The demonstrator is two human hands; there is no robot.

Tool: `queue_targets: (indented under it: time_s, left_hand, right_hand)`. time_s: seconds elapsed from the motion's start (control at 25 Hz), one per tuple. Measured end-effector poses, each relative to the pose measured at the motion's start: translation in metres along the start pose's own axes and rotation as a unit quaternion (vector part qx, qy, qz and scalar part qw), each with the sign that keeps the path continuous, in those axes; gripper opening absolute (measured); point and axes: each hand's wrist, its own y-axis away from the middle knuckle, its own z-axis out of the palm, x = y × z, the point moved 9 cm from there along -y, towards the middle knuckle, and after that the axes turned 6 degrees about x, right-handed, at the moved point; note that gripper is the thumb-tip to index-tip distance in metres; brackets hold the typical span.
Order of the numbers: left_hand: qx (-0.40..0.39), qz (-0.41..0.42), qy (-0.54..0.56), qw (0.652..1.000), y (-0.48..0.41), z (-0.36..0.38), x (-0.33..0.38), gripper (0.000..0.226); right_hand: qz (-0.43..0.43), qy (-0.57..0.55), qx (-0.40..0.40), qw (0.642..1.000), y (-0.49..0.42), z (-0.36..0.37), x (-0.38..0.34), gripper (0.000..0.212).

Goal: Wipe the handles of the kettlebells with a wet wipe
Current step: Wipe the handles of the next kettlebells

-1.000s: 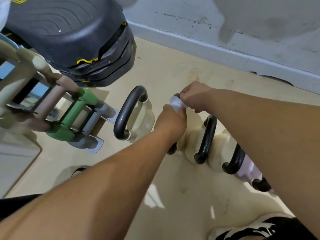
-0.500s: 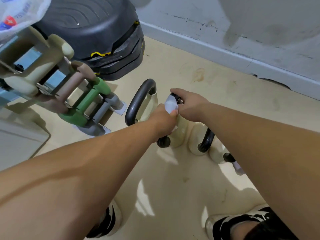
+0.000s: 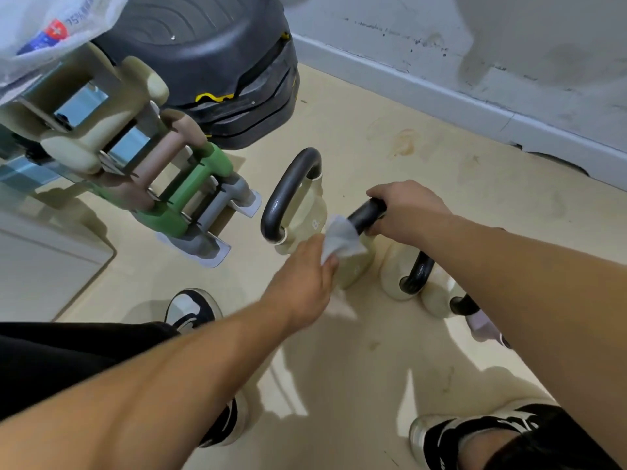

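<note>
Row of cream kettlebells on floor (image 3: pixel 475 184), mid-frame running toward lower right. Right hand (image 3: pixel 407 212) closed around dark handle (image 3: pixel 364 215) of second kettlebell (image 3: pixel 356 266), gripping its upper end. Left hand (image 3: pixel 305 283) just below, fingers pinching white wet wipe (image 3: pixel 339 240) against same handle's lower stretch. First kettlebell (image 3: pixel 295 198) just left, untouched. Dumbbell rack (image 3: pixel 135 171) upper left of frame; stacked black step platform (image 3: pixel 217 62) behind it.

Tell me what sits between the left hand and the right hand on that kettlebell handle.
In the head view, the white wet wipe and a bare stretch of black kettlebell handle lie between the left hand and the right hand.
</note>
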Motion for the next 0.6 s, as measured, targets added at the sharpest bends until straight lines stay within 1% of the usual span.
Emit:
queue_targets:
  time_s: [0.04, 0.12, 0.16, 0.2, 0.24, 0.28, 0.32, 0.36, 0.4, 0.44, 0.48, 0.56, 0.6]
  left_hand:
    - [0.002, -0.004, 0.003, 1.0, 0.018, 0.004, -0.002, 0.05]
    - [0.0, -0.038, -0.006, 0.999, 0.027, 0.01, 0.0, 0.077]
    - [0.008, -0.055, -0.015, 0.998, 0.016, 0.008, 0.008, 0.08]
    - [0.013, -0.06, -0.036, 0.997, 0.0, 0.005, 0.023, 0.074]
    - [0.008, -0.048, -0.063, 0.997, -0.018, 0.004, 0.041, 0.061]
    - [-0.013, -0.03, -0.092, 0.995, -0.033, 0.004, 0.061, 0.05]
    - [-0.041, -0.016, -0.12, 0.992, -0.047, 0.007, 0.074, 0.043]
    - [-0.052, -0.005, -0.147, 0.988, -0.058, 0.01, 0.081, 0.04]
    - [-0.041, 0.009, -0.164, 0.986, -0.066, 0.014, 0.081, 0.037]
    - [-0.012, 0.019, -0.171, 0.985, -0.067, 0.016, 0.076, 0.036]
    - [0.028, 0.024, -0.168, 0.985, -0.06, 0.016, 0.066, 0.037]
    - [0.09, 0.011, -0.136, 0.987, -0.028, 0.013, 0.037, 0.044]
    - [0.105, 0.001, -0.115, 0.988, -0.008, 0.012, 0.02, 0.048]
  right_hand:
    - [-0.01, 0.004, -0.008, 1.0, 0.001, -0.001, 0.001, 0.056]
    - [-0.033, -0.002, -0.042, 0.999, 0.0, -0.002, 0.0, 0.071]
    - [-0.039, -0.011, -0.062, 0.997, -0.002, -0.002, 0.001, 0.078]
    - [-0.043, -0.025, -0.077, 0.996, -0.005, -0.003, 0.003, 0.08]
    - [-0.043, -0.042, -0.09, 0.994, -0.007, -0.003, 0.005, 0.078]
    - [-0.041, -0.056, -0.102, 0.992, -0.009, -0.001, 0.006, 0.072]
    - [-0.042, -0.065, -0.11, 0.991, -0.01, -0.001, 0.008, 0.063]
    - [-0.046, -0.072, -0.114, 0.99, -0.011, -0.001, 0.01, 0.052]
    - [-0.05, -0.079, -0.115, 0.989, -0.012, -0.001, 0.012, 0.041]
    - [-0.055, -0.084, -0.115, 0.988, -0.013, -0.002, 0.013, 0.034]
    - [-0.061, -0.084, -0.114, 0.988, -0.013, -0.002, 0.013, 0.031]
    - [-0.062, -0.066, -0.109, 0.99, -0.015, -0.005, 0.013, 0.04]
    - [-0.058, -0.056, -0.103, 0.991, -0.016, -0.005, 0.013, 0.045]
